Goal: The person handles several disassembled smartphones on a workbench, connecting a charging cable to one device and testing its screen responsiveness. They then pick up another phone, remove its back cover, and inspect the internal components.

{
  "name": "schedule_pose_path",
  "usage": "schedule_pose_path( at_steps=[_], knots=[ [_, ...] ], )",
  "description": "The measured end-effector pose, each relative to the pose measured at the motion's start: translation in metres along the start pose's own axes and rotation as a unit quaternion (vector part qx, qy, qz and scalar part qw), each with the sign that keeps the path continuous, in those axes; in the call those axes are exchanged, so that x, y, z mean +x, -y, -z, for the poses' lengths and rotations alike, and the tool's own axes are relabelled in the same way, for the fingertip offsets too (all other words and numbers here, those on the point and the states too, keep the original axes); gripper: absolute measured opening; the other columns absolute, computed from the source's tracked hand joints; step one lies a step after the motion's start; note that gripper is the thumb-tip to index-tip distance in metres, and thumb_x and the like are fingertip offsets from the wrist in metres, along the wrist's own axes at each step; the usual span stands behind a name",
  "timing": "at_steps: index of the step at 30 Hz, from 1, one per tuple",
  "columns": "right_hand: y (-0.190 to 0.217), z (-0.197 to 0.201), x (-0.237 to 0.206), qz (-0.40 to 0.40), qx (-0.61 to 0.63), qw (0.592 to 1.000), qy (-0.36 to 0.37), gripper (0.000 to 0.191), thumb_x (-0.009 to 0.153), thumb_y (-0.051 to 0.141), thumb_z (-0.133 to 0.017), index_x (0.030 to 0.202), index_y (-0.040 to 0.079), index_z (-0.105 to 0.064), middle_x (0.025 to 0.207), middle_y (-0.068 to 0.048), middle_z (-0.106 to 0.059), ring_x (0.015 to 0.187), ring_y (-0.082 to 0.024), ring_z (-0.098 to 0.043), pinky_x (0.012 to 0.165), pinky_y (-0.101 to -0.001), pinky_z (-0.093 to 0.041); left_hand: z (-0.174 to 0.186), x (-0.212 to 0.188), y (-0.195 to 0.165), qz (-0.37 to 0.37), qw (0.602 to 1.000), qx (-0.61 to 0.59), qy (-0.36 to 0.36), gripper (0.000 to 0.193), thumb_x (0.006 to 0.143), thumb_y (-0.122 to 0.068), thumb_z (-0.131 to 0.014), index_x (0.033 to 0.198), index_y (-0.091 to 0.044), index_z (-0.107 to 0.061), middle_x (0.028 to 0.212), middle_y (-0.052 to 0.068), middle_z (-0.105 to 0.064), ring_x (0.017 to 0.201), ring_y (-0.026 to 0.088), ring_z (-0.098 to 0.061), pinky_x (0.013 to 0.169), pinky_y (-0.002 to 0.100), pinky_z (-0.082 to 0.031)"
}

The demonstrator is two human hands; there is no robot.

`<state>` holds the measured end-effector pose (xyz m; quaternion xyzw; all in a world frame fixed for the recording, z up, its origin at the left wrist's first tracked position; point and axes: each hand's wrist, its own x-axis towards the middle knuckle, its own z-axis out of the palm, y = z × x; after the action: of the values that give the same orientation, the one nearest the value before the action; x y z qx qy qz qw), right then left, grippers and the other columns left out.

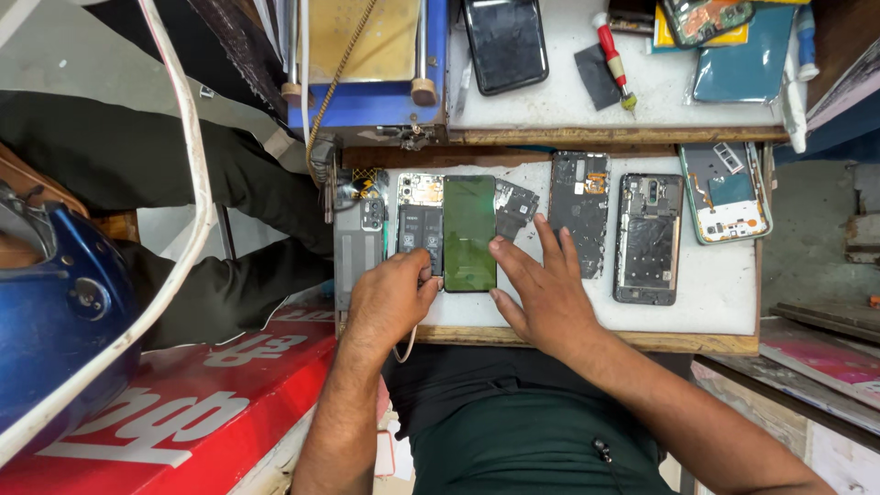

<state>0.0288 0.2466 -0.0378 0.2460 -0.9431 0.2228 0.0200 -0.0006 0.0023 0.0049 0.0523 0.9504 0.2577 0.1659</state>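
An opened phone (420, 225) with its battery and circuit board showing lies on the white work board (724, 293). A dark green screen panel (469, 233) lies against its right side. My left hand (390, 298) rests at the phone's lower edge, fingertips pinched where the phone and the green panel meet. My right hand (543, 284) lies flat on the board just right of the green panel, fingers spread, index finger and thumb touching its edge.
Other stripped phone frames (649, 238) and a black back plate (579, 213) lie to the right. A red-handled screwdriver (612, 57), a black phone (505, 42) and a blue machine (371, 69) sit on the far shelf. A blue helmet (55, 312) is at left.
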Motion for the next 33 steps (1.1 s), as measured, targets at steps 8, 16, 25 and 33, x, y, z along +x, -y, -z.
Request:
schedule_pose_path(
  at_steps=[8,16,25,33],
  knots=[
    [0.008,0.013,-0.017,0.065,-0.016,0.997,0.034,0.058,0.085,0.043,-0.073,0.14,0.03,-0.059,0.16,-0.015,-0.033,0.148,-0.051,-0.018,0.115,-0.0741,-0.019,-0.001,0.0,0.001,0.003,1.0,-0.004,0.005,0.024,0.085,-0.024,-0.079,0.091,-0.008,-0.063,0.083,0.01,-0.071,0.077,0.033,-0.071,0.067,0.047,-0.056],
    [0.011,0.012,-0.01,0.068,-0.042,0.994,0.077,0.065,0.081,0.049,-0.074,0.142,0.034,-0.055,0.159,-0.016,-0.032,0.148,-0.05,-0.018,0.114,-0.0741,-0.018,-0.003,-0.001,0.002,-0.001,1.0,0.001,-0.007,0.024,0.084,-0.024,-0.08,0.09,-0.008,-0.063,0.084,0.009,-0.071,0.077,0.034,-0.071,0.067,0.047,-0.056],
    [0.014,0.005,-0.011,0.063,-0.048,0.991,0.104,0.068,0.085,0.052,-0.07,0.147,0.032,-0.05,0.16,-0.017,-0.028,0.149,-0.049,-0.015,0.115,-0.0737,-0.016,-0.002,0.001,0.0,0.028,0.999,0.004,0.031,0.025,0.086,-0.027,-0.078,0.09,-0.009,-0.062,0.085,0.008,-0.071,0.08,0.03,-0.073,0.069,0.046,-0.057],
    [0.019,-0.004,-0.007,0.066,-0.038,0.994,0.072,0.066,0.089,0.051,-0.068,0.149,0.03,-0.049,0.162,-0.018,-0.027,0.151,-0.048,-0.011,0.118,-0.0724,-0.014,-0.002,-0.001,0.001,0.004,1.0,0.008,0.004,0.024,0.085,-0.026,-0.079,0.09,-0.009,-0.062,0.085,0.009,-0.071,0.08,0.032,-0.072,0.069,0.047,-0.056]
  ],
)
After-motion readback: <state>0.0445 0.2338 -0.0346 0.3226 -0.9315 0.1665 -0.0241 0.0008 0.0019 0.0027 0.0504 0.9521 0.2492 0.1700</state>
